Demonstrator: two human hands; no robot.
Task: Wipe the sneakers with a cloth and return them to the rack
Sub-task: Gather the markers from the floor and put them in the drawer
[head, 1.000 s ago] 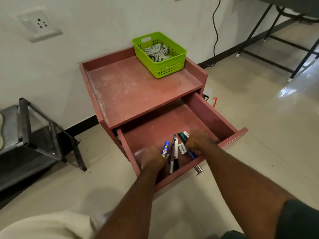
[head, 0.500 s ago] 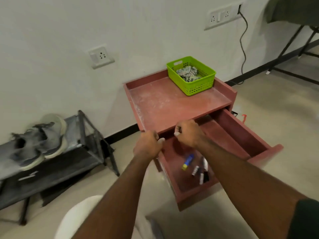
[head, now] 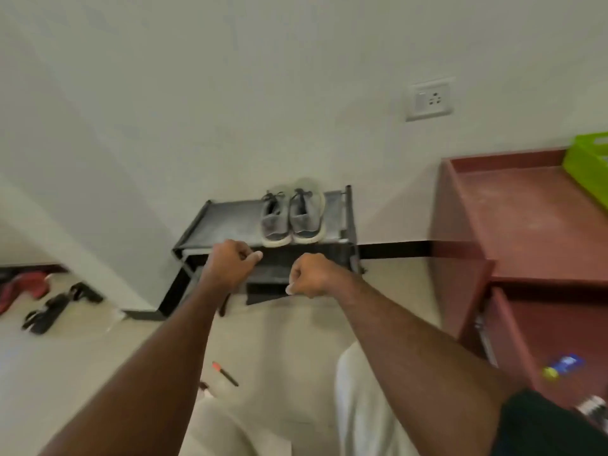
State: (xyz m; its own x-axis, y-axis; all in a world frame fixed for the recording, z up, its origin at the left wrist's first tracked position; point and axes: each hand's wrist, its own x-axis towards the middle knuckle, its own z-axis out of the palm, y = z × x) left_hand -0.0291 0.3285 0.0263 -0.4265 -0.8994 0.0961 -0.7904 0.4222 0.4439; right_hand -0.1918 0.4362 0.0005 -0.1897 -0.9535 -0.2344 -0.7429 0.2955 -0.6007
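In the head view, two grey sneakers (head: 292, 214) are seen side by side on the top shelf of the one black rack (head: 227, 222), against the wall. The left hand (head: 230, 266) and the right hand (head: 311, 274) are held before it, fingers curled with nothing gripped. Each shoe is best taken by the heel; no cloth is in hand. One green basket (head: 589, 169) stands on one red cabinet (head: 513, 212)

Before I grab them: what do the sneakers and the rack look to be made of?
Sneakers: grey knit or canvas-like fabric uppers, matte, with pale rubbery-looking soles and dark laces. Rack: thin black bars, probably painted metal; the grey shelf surface looks like a dull sheet or stretched fabric, hard to tell through the blur.
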